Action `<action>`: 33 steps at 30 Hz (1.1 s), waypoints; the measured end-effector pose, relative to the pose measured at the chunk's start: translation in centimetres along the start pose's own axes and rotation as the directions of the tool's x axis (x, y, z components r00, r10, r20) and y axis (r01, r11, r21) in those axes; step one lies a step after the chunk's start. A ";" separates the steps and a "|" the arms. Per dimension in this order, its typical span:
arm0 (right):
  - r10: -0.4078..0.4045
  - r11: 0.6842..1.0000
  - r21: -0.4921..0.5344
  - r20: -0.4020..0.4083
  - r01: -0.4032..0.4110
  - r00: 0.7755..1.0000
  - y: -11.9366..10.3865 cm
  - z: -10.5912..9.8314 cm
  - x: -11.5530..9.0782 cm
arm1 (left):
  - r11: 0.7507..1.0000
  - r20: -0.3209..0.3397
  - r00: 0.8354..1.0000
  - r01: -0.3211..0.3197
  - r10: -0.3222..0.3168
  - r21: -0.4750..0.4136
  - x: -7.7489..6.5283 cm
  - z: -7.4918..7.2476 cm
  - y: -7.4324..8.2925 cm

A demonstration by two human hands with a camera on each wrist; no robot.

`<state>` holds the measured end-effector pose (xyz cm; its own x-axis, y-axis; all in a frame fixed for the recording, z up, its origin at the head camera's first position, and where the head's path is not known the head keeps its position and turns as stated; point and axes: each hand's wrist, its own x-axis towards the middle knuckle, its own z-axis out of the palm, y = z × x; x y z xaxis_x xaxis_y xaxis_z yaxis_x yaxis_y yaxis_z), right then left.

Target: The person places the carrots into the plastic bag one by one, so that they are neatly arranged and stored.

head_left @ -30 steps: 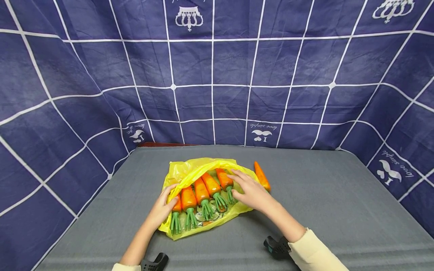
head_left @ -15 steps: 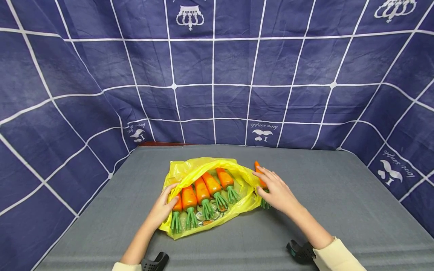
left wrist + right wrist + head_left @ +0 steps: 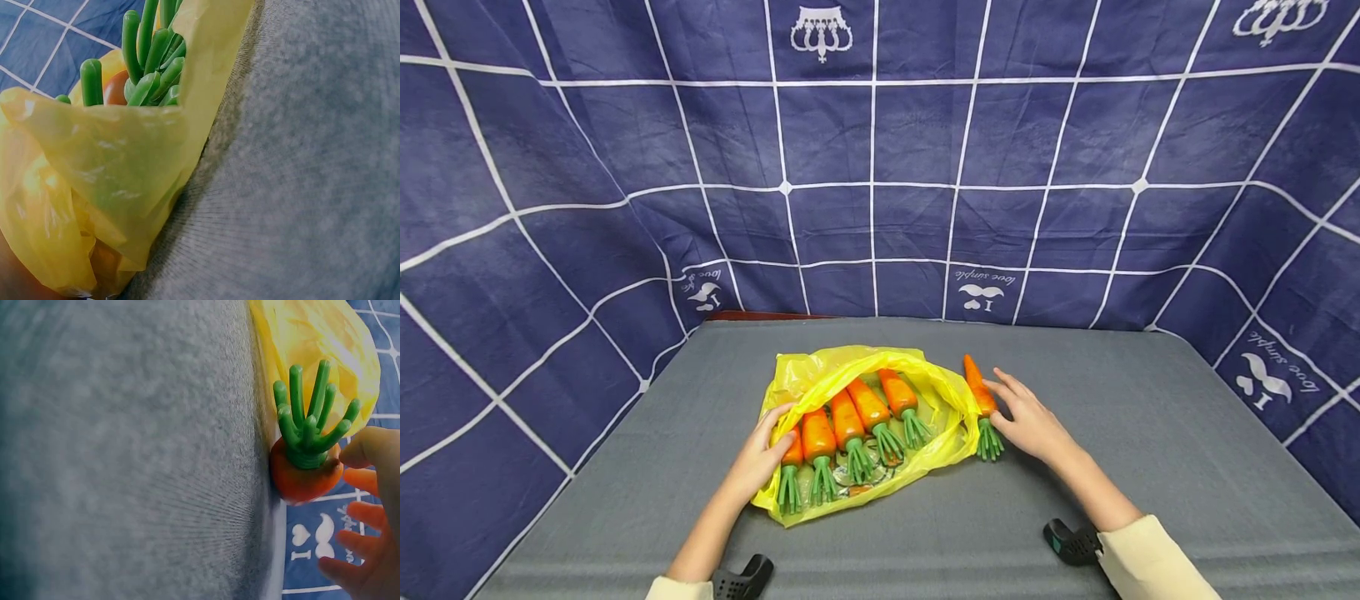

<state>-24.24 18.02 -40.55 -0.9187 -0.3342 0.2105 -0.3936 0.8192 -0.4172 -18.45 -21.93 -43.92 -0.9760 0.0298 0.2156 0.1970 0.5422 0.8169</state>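
A yellow plastic bag (image 3: 850,360) lies with its mouth toward me. Several toy carrots (image 3: 847,417), glossy orange with stubby green tops, rest side by side inside. My left hand (image 3: 758,457) holds the bag's left edge, its thumb at the leftmost carrot. In the left wrist view, yellow film (image 3: 119,169) covers much of the scene and green stems (image 3: 150,87) stick out above it. Just right of the bag lies a single carrot (image 3: 977,387), tip pointing away. My right hand (image 3: 1032,423) is beside it with fingers spread, its thumb close to the carrot's top end (image 3: 306,478) in the right wrist view.
A grey cloth-covered table (image 3: 1150,433) spreads under everything. Dark blue curtain (image 3: 910,225) with white grid lines encloses the back and both sides. Black wrist devices (image 3: 1072,542) sit below both hands, near the cream sleeves.
My right hand has moved right from the bag's mouth, over the loose carrot, to the carrot's right side. The left hand stays on the bag, and the carrots inside keep their places.
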 end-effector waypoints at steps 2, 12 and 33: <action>-0.009 1.000 0.001 0.006 0.009 1.000 0.2 0.2 0.2 | 1.000 -0.002 1.000 -0.003 0.003 0.002 0.0 0.0 0.0; -0.058 0.998 0.034 0.040 0.057 0.998 0.1 1.0 0.5 | 1.000 0.008 1.000 0.003 -0.003 -0.002 -0.2 -0.2 0.4; -0.051 0.997 0.051 -0.025 0.052 0.998 -0.4 0.5 -0.5 | 1.000 -0.001 1.000 0.006 -0.006 -0.013 -0.2 -0.1 0.4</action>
<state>-23.68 17.59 -40.96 -0.8963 -0.3636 0.2538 -0.4422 0.7759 -0.4500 -18.17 -21.78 -43.55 -0.9772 0.0259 0.2107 0.1920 0.5314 0.8251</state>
